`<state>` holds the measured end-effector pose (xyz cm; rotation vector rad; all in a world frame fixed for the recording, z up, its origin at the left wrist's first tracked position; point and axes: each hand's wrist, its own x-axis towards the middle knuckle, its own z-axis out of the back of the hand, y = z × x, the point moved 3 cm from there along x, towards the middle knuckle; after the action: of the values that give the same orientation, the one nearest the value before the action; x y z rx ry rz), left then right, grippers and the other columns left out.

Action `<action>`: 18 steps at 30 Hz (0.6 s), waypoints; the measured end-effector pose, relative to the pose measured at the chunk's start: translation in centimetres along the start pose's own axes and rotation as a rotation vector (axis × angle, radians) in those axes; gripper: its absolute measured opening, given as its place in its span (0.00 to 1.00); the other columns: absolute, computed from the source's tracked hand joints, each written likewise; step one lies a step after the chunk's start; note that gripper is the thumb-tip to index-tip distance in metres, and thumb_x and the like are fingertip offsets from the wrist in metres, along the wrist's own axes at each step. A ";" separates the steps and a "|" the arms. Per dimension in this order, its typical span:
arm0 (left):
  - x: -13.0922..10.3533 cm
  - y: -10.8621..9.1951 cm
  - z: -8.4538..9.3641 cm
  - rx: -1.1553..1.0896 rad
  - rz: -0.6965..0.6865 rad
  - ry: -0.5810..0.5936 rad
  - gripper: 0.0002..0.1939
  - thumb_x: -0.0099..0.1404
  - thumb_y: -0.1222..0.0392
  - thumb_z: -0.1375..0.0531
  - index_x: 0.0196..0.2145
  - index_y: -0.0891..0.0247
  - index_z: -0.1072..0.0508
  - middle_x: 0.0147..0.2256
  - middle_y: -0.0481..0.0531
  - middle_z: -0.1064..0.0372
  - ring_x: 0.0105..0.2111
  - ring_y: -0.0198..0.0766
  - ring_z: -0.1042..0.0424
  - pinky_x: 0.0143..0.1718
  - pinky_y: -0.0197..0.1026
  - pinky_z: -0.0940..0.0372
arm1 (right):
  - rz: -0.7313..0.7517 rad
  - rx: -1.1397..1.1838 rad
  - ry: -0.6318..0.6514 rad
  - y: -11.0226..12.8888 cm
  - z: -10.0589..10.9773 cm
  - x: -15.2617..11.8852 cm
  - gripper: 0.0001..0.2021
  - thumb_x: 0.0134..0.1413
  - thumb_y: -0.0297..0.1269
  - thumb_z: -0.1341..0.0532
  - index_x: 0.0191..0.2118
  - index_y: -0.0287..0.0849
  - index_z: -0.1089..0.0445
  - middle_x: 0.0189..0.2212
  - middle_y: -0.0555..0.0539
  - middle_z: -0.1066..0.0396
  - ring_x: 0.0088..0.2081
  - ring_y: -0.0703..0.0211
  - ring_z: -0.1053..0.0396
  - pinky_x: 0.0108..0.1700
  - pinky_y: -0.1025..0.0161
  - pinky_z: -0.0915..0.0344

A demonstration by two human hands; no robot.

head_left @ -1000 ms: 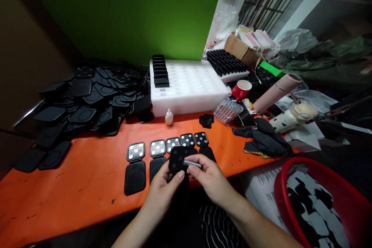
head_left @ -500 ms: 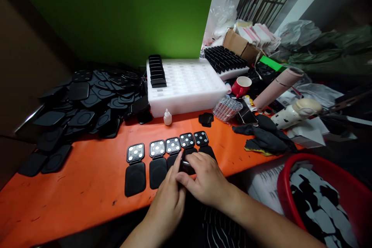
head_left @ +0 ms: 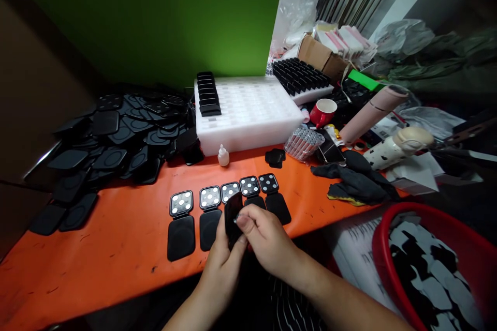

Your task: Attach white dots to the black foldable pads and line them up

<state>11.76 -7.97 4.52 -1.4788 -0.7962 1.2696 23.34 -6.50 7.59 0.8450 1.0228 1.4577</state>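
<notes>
My left hand (head_left: 223,271) grips a black folding pad (head_left: 232,213), tilted upright above the table's front edge. My right hand (head_left: 272,240) is closed against the pad's right side, thumb and fingertips pinched there; a small light spot shows at the thumb tip. Behind the hands lies a row of opened black pads, each with a square upper half bearing pale round dots and a plain lower half. The leftmost opened pad (head_left: 180,238) lies apart from the others. My hands partly cover the middle of the row.
A heap of black pads (head_left: 111,158) covers the table's left. A white foam block (head_left: 248,134) holding black pads stands behind a small dropper bottle (head_left: 223,156). At right are a red mug (head_left: 321,116), dark gloves (head_left: 357,186), bottles, and a red basin (head_left: 382,248) of black and white pieces.
The folding pad has turned up and now shows its broad dark face. My right hand has drawn back off its top to its right side, uncovering more of the row.
</notes>
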 end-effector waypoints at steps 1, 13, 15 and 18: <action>0.0 -0.1 0.0 -0.053 0.024 0.010 0.30 0.62 0.54 0.47 0.59 0.62 0.53 0.57 0.57 0.46 0.57 0.43 0.48 0.58 0.47 0.52 | -0.065 0.115 0.023 -0.4 0.0 0.0 0.15 0.61 0.45 0.55 0.31 0.42 0.40 0.24 0.52 0.39 0.27 0.64 0.39 0.29 0.66 0.43; -0.5 0.3 -0.2 0.104 -0.084 0.051 0.31 0.63 0.53 0.49 0.61 0.60 0.56 0.61 0.55 0.57 0.61 0.41 0.57 0.60 0.48 0.60 | 0.097 -0.550 -0.132 0.3 0.4 -0.4 0.10 0.61 0.36 0.54 0.34 0.42 0.39 0.31 0.48 0.34 0.34 0.57 0.40 0.38 0.60 0.48; -0.6 0.1 -0.3 0.135 -0.107 0.057 0.32 0.64 0.54 0.50 0.61 0.60 0.58 0.61 0.56 0.57 0.61 0.42 0.57 0.60 0.50 0.60 | 0.112 -0.630 -0.146 0.0 0.0 -0.5 0.11 0.61 0.37 0.55 0.34 0.42 0.38 0.30 0.48 0.35 0.34 0.57 0.40 0.37 0.60 0.49; -0.6 -0.1 -0.3 0.128 -0.095 0.084 0.31 0.63 0.55 0.49 0.61 0.60 0.57 0.61 0.56 0.57 0.60 0.42 0.56 0.60 0.51 0.60 | 0.146 -0.699 -0.174 -0.4 -0.1 -0.7 0.12 0.61 0.38 0.56 0.35 0.42 0.38 0.30 0.47 0.36 0.33 0.56 0.42 0.37 0.60 0.50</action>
<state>11.91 -8.57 4.74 -1.3669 -0.7087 1.1585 23.45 -7.20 7.19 0.5217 0.2758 1.6766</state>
